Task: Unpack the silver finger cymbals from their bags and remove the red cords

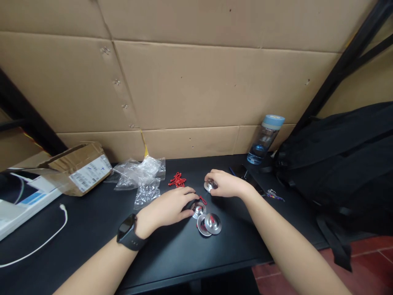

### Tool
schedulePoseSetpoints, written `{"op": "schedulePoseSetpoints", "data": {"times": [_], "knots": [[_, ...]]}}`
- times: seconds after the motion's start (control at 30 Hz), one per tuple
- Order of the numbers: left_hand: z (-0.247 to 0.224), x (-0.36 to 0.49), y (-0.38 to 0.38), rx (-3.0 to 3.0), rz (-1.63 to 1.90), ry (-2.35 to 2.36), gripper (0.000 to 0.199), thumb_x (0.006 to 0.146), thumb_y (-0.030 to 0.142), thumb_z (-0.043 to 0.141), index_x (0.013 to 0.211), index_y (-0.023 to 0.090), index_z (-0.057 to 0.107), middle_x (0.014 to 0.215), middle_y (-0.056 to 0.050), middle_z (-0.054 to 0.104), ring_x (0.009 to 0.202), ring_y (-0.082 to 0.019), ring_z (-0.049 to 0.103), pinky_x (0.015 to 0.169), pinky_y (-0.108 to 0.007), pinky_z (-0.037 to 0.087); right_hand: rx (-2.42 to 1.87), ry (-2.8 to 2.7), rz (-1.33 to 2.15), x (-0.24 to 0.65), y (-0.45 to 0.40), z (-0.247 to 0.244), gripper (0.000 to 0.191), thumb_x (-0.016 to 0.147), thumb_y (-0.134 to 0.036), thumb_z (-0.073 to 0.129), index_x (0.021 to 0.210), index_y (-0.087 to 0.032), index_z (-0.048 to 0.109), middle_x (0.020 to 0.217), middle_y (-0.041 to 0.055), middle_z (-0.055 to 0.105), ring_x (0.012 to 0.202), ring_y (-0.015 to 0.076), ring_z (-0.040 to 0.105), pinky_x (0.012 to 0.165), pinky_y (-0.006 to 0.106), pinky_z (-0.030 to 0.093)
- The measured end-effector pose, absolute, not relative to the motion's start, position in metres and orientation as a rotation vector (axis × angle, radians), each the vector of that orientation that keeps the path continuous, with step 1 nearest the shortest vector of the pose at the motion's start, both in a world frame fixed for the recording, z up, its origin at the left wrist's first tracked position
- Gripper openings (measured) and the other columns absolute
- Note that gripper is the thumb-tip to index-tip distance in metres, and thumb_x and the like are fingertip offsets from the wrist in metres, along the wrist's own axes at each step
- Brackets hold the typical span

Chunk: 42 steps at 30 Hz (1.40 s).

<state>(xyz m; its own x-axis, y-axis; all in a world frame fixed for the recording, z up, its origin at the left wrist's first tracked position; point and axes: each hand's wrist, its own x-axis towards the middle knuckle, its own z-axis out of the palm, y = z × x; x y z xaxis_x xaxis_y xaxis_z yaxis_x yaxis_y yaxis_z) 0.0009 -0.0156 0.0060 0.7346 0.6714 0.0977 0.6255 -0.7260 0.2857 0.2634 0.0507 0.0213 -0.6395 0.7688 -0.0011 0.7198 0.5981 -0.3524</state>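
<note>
Small silvery metal discs with domed centres lie on the black table. My right hand (225, 183) curls its fingers around the rim of one disc (210, 185), which sits farther back than the rest. My left hand (175, 205), with a black watch on the wrist, reaches to another disc (199, 209); its thumb and fingers are apart at that disc's left edge. Nearer the front, a disc (213, 223) overlaps a further one (202, 226). A small red cord loop (203, 200) shows beside my left fingertips. A bundle of red cord (177, 180) lies behind my left hand.
Clear plastic bags (139, 174) and an open cardboard box (89, 168) are at the left, with a white cable (46, 246). At the right are a blue-lidded bottle (264, 139), a dark phone (250, 178), a keyring (273, 195) and a black backpack (344, 164). Cardboard (190, 90) stands behind.
</note>
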Motion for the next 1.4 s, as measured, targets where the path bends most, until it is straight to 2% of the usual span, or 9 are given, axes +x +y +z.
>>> {"op": "schedulePoseSetpoints", "data": {"times": [0.37,0.6,0.8,1.07,1.4], "knots": [[0.0078,0.0033,-0.0193,2.721,0.273,1.058,0.045,0.095,0.03,0.065,0.139,0.027,0.059,0.14,-0.009,0.06,0.123,-0.028,0.063,0.106,-0.04,0.05,-1.247,-2.684,0.471,0.2613,0.0492,0.0246,0.033,0.072,-0.024,0.072,0.105,-0.018,0.067,0.101,0.0087,0.066,0.092,0.0235,0.063,0.084,0.03,0.049],[0.0084,0.0042,-0.0214,2.726,0.239,1.077,0.045,0.095,0.029,0.064,0.139,0.026,0.059,0.141,-0.01,0.059,0.123,-0.03,0.063,0.106,-0.041,0.05,-1.195,-2.701,0.487,0.2587,0.0474,0.0232,0.034,0.072,-0.019,0.071,0.106,-0.019,0.068,0.1,0.0074,0.064,0.088,0.0211,0.062,0.082,0.029,0.049],[0.0078,0.0051,-0.0218,2.723,0.26,1.069,0.045,0.095,0.029,0.064,0.14,0.027,0.058,0.139,-0.01,0.06,0.124,-0.029,0.062,0.107,-0.041,0.05,-1.304,-2.663,0.472,0.2623,0.0496,0.0249,0.033,0.067,-0.023,0.077,0.099,-0.018,0.069,0.099,0.0075,0.062,0.088,0.0221,0.061,0.08,0.03,0.05],[0.0083,0.0045,-0.0212,2.727,0.233,1.07,0.046,0.096,0.031,0.063,0.142,0.027,0.057,0.141,-0.01,0.059,0.123,-0.03,0.063,0.106,-0.042,0.051,-1.213,-2.758,0.44,0.2615,0.0467,0.0282,0.046,0.065,-0.018,0.078,0.11,-0.022,0.07,0.103,0.0064,0.065,0.093,0.0238,0.064,0.084,0.03,0.049],[0.0056,0.0021,-0.0198,2.737,0.282,1.046,0.045,0.095,0.03,0.064,0.14,0.027,0.058,0.142,-0.01,0.059,0.124,-0.029,0.062,0.105,-0.039,0.05,-1.241,-2.681,0.409,0.2583,0.0496,0.0222,0.038,0.076,-0.026,0.079,0.113,-0.022,0.071,0.104,0.0075,0.071,0.095,0.0236,0.067,0.082,0.029,0.048]]}}
